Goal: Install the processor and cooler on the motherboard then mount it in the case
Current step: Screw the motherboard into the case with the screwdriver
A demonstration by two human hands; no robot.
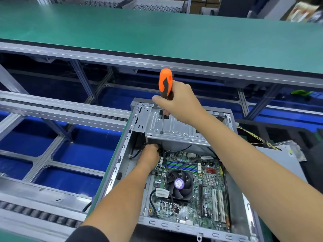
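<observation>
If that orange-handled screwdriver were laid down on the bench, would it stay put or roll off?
The screwdriver, gripped by the right hand, looks rounded in the handle, so it would probably roll a little on a flat surface. Its thin metal shaft looks stiff, not bendy. The black inlays on the handle probably help it not slip.
</observation>
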